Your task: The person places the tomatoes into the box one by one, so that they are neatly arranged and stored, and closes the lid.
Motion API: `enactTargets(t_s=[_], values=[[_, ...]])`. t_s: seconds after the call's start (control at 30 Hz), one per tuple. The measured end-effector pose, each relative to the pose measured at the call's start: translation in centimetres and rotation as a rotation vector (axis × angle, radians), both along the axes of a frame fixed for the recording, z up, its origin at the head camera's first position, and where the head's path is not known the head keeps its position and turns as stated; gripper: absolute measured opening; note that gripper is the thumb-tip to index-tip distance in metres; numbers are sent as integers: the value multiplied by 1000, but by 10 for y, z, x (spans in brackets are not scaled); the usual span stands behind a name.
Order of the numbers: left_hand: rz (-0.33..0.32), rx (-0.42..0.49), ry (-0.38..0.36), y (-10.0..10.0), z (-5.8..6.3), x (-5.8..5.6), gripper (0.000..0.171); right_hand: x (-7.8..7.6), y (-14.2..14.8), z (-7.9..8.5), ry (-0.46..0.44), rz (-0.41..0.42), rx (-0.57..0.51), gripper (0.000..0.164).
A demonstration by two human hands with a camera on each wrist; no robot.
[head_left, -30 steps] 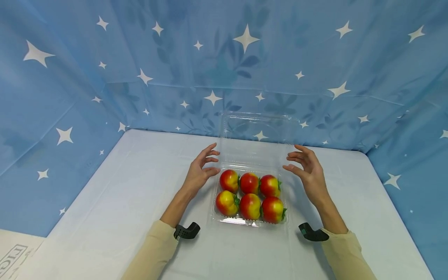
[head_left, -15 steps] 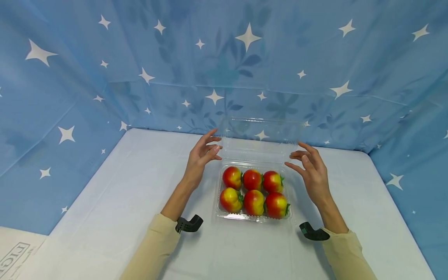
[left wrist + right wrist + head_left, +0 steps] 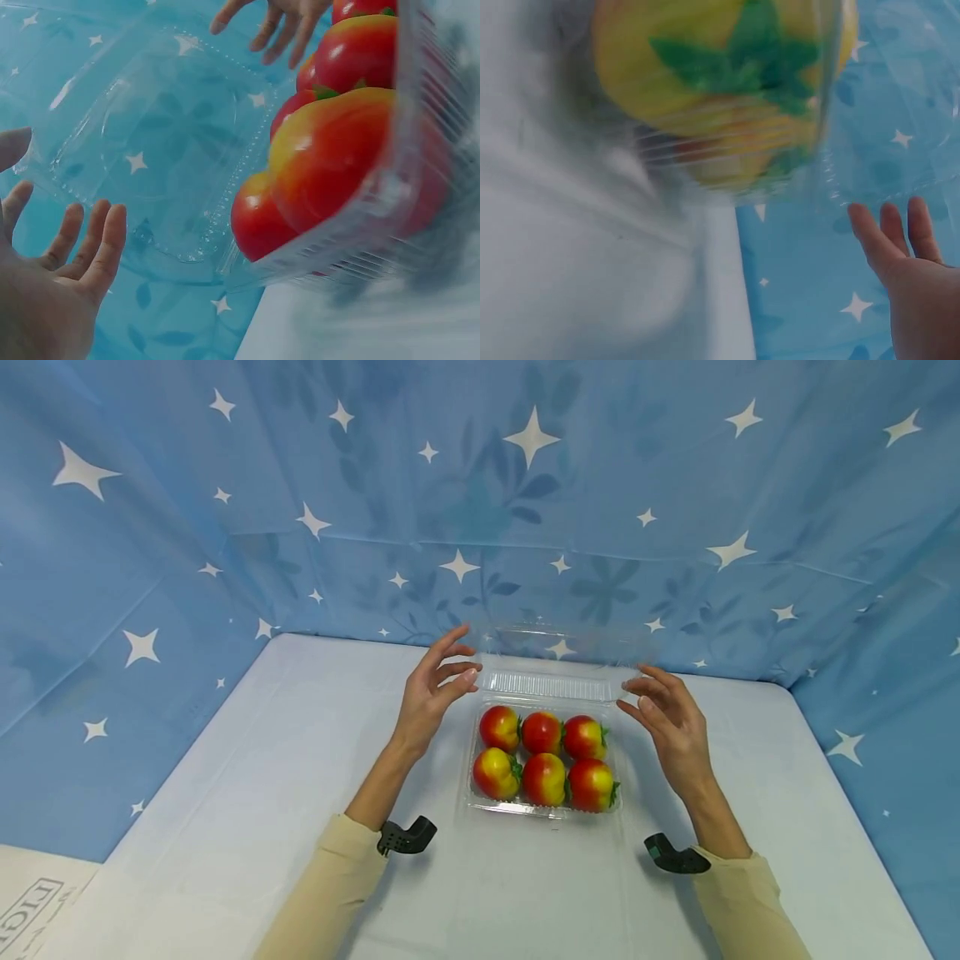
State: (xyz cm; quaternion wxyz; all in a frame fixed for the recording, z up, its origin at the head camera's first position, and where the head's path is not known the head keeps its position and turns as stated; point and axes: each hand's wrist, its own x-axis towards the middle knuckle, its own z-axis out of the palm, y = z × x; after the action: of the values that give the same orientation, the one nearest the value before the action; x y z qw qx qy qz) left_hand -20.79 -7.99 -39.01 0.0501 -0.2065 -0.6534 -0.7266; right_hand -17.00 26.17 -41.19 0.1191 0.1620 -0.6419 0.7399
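A clear plastic clamshell box (image 3: 542,813) stands on the table with its transparent lid (image 3: 551,687) raised at the far side. Inside the base are several red-and-yellow round fruits (image 3: 543,779) with green leaves, set in two rows. My left hand (image 3: 429,697) is at the lid's left edge, fingers spread and gently bent. Opposite it, my right hand (image 3: 675,727) is at the right edge with fingers similarly extended. Whether the fingertips touch the lid cannot be told. In the left wrist view, the lid (image 3: 172,142) spreads out beyond the left fingers (image 3: 105,251).
A white-covered table (image 3: 300,760) carries the box. Blue star-patterned cloth (image 3: 375,485) hangs behind and at both sides. A white printed surface (image 3: 37,893) shows at the lower left. Each wrist wears a black device, such as the left one's camera (image 3: 408,837).
The box with the fruits has shifted a little away from me. The lid's upper edge appears lower and its angle has changed. My left hand has moved forward; the right has shifted only slightly.
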Motion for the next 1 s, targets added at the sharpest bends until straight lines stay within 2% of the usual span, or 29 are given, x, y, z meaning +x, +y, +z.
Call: enactTargets(t_s=[0.27, 0.5, 0.77, 0.93, 1.0], values=[[1, -16, 42, 1, -7, 2, 54, 4, -4, 18, 52, -46, -8, 45], [-41, -18, 48, 0, -12, 5, 48, 10, -3, 22, 91, -24, -73, 29], [-78, -35, 12, -4, -23, 12, 39, 21, 2, 11, -6, -40, 53, 9], [-64, -116, 6, -9, -31, 20, 37, 27, 9, 3, -36, 16, 136, 12], [-57, -147, 10, -11, -34, 22, 39, 28, 12, 1, -38, 43, 157, 18]])
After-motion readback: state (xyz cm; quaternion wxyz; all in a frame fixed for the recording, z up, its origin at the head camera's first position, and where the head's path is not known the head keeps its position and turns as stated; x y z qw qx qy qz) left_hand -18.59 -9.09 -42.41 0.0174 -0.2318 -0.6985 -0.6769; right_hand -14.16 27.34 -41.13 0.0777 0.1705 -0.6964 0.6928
